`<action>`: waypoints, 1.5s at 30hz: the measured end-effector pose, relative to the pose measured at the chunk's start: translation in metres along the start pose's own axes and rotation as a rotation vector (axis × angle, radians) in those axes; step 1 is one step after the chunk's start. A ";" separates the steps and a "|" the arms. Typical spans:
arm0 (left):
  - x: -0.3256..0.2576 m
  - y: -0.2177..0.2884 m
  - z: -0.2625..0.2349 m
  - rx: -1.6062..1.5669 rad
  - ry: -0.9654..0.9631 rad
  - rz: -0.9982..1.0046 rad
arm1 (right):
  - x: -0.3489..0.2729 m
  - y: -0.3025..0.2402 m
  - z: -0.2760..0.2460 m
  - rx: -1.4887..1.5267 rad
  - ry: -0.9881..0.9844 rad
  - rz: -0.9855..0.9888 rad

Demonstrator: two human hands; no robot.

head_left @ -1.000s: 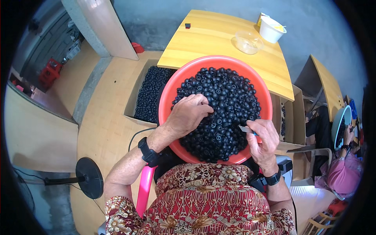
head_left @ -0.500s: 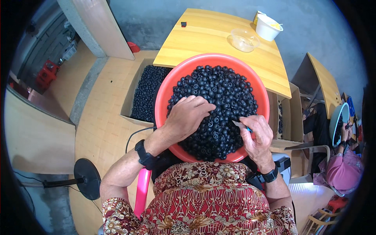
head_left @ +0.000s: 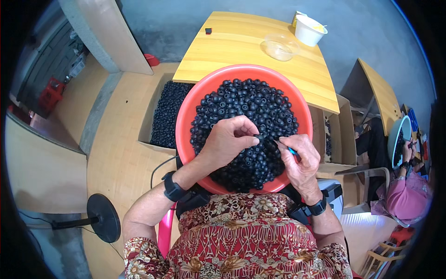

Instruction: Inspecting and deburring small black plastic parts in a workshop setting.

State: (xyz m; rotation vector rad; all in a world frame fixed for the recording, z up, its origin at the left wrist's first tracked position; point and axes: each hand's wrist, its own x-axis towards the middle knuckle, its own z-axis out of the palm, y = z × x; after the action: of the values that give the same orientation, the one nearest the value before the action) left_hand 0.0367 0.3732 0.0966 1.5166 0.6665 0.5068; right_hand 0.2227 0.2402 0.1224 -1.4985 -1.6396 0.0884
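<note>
A wide red basin [head_left: 190, 102] heaped with several small black ring-shaped parts [head_left: 246, 107] rests in front of me. My left hand [head_left: 230, 139] lies on the heap and pinches one black part [head_left: 261, 137] between thumb and fingertips. My right hand [head_left: 299, 156] sits at the basin's right side, fingers curled around a thin tool with a blue tip [head_left: 290, 149] whose point meets the pinched part. Both wrists wear black bands.
A cardboard box [head_left: 169, 114] of more black parts stands left of the basin, another box [head_left: 341, 135] to the right. A yellow wooden table [head_left: 241, 42] behind holds a clear bowl [head_left: 281, 46] and white cup [head_left: 309, 30]. A person in pink [head_left: 406, 195] works at right. A black round stand base [head_left: 102, 217] sits lower left.
My left hand slid right and down across the heap and closed thumb and fingers on one part. My right hand rose with the tool to meet it.
</note>
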 end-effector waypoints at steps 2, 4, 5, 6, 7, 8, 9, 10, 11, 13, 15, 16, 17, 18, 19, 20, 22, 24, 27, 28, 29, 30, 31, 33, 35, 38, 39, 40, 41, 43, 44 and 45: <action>-0.005 0.005 0.002 -0.379 -0.074 -0.113 | 0.001 -0.002 0.000 0.052 0.015 0.011; -0.012 0.009 0.007 -0.708 -0.134 -0.265 | 0.000 -0.006 -0.002 0.075 0.020 0.015; -0.014 0.011 0.011 -0.783 -0.155 -0.278 | 0.000 -0.008 -0.003 0.067 0.006 0.009; -0.015 0.012 0.015 -0.837 -0.172 -0.257 | -0.001 -0.010 -0.003 0.086 0.004 0.025; -0.017 0.013 0.019 -0.893 -0.190 -0.240 | -0.001 -0.012 -0.003 0.093 0.014 0.011; -0.018 0.014 0.022 -0.950 -0.206 -0.223 | 0.000 -0.012 -0.003 0.087 0.017 0.004; -0.019 0.014 0.025 -0.934 -0.213 -0.261 | 0.000 -0.013 -0.004 0.086 0.025 -0.012; -0.020 0.015 0.027 -0.967 -0.217 -0.216 | 0.000 -0.013 -0.004 0.080 0.031 -0.025; -0.021 0.016 0.028 -0.977 -0.206 -0.204 | 0.001 -0.014 -0.005 0.074 0.043 -0.034; -0.022 0.018 0.029 -0.970 -0.191 -0.206 | 0.000 -0.015 -0.005 0.082 0.046 -0.050; -0.024 0.019 0.029 -0.934 -0.185 -0.232 | 0.000 -0.015 -0.006 0.073 0.051 -0.076; -0.024 0.020 0.030 -0.915 -0.183 -0.229 | 0.000 -0.015 -0.007 0.059 0.051 -0.095; -0.024 0.020 0.030 -0.897 -0.181 -0.227 | 0.000 -0.016 -0.008 0.045 0.051 -0.115; -0.024 0.019 0.031 -0.879 -0.177 -0.224 | 0.000 -0.016 -0.009 0.022 0.046 -0.133; -0.024 0.019 0.032 -0.899 -0.178 -0.220 | -0.001 -0.017 -0.010 0.000 0.041 -0.151; -0.024 0.018 0.033 -0.919 -0.179 -0.215 | -0.001 -0.018 -0.011 -0.022 0.040 -0.168; -0.023 0.018 0.034 -0.927 -0.176 -0.216 | -0.001 -0.018 -0.011 -0.050 0.042 -0.193; -0.023 0.018 0.034 -0.906 -0.169 -0.227 | -0.001 -0.018 -0.012 -0.073 0.036 -0.208; -0.023 0.021 0.034 -0.830 -0.138 -0.163 | -0.002 -0.019 -0.013 -0.097 0.013 -0.199; -0.024 0.023 0.034 -0.805 -0.147 -0.162 | -0.002 -0.019 -0.013 -0.098 0.021 -0.217; -0.024 0.024 0.033 -0.776 -0.160 -0.168 | -0.002 -0.019 -0.013 -0.103 0.030 -0.232; -0.025 0.025 0.032 -0.749 -0.172 -0.161 | -0.001 -0.019 -0.012 -0.107 0.040 -0.248; -0.025 0.026 0.031 -0.748 -0.195 -0.158 | -0.001 -0.019 -0.013 -0.119 0.045 -0.263; -0.026 0.027 0.032 -0.792 -0.188 -0.153 | -0.002 -0.018 -0.013 -0.151 0.055 -0.287; -0.027 0.027 0.033 -0.804 -0.171 -0.142 | -0.002 -0.018 -0.014 -0.186 0.048 -0.329; -0.029 0.027 0.034 -0.787 -0.145 -0.146 | -0.003 -0.016 -0.014 -0.242 0.043 -0.375; -0.029 0.026 0.034 -0.786 -0.137 -0.149 | -0.004 -0.016 -0.014 -0.264 0.043 -0.389; -0.030 0.026 0.035 -0.786 -0.126 -0.158 | -0.004 -0.015 -0.015 -0.253 0.036 -0.398; -0.030 0.025 0.035 -0.799 -0.123 -0.162 | -0.004 -0.015 -0.015 -0.249 0.028 -0.407; -0.029 0.025 0.035 -0.826 -0.110 -0.182 | -0.004 -0.015 -0.016 -0.234 0.006 -0.386; -0.029 0.024 0.035 -0.838 -0.107 -0.179 | -0.004 -0.016 -0.017 -0.223 -0.008 -0.356; -0.029 0.024 0.036 -0.851 -0.100 -0.177 | -0.003 -0.017 -0.018 -0.216 -0.021 -0.325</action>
State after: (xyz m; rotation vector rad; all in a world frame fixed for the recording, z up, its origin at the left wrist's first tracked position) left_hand 0.0420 0.3275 0.1204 0.6697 0.4130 0.4869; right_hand 0.2204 0.2242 0.1413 -1.3682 -1.9372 -0.2601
